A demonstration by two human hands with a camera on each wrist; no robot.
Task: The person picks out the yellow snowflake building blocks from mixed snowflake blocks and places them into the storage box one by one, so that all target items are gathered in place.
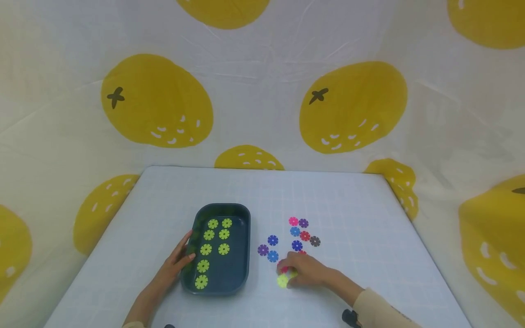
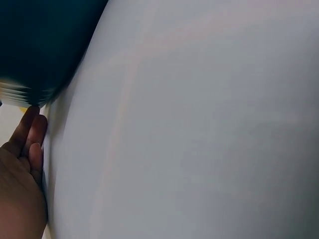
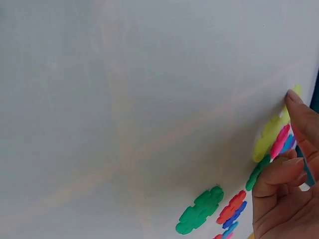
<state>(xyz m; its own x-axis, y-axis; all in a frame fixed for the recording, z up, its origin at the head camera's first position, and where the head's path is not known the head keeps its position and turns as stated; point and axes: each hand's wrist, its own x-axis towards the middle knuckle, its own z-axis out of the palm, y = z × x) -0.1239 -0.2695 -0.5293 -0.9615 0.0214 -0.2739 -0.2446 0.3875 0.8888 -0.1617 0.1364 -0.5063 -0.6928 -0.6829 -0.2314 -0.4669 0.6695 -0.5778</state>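
Note:
A dark teal tray (image 1: 242, 287) holds several yellow-green notched plastic discs (image 1: 205, 249), laid flat in two columns. My left hand (image 1: 172, 266) holds the tray's left side, thumb over the rim; in the left wrist view its straight fingertips meet the tray's outer wall (image 2: 45, 45). Right of the tray, my right hand (image 1: 307, 269) is low over the table with thumb and fingers apart. Its thumb is beside a yellow-green disc (image 1: 282, 281). A second yellow-green disc (image 3: 271, 137) and a pink disc (image 3: 280, 142) lie by its fingers, partly hidden in the head view.
Loose discs lie beyond my right hand, among them a purple disc (image 1: 263, 250), a light blue disc (image 1: 295, 231), a red disc (image 1: 305, 236) and a dark disc (image 1: 315, 241). A green disc (image 3: 199, 210) shows in the right wrist view. Behind the table (image 1: 352, 200) hangs a lemon-patterned cloth (image 1: 262, 95).

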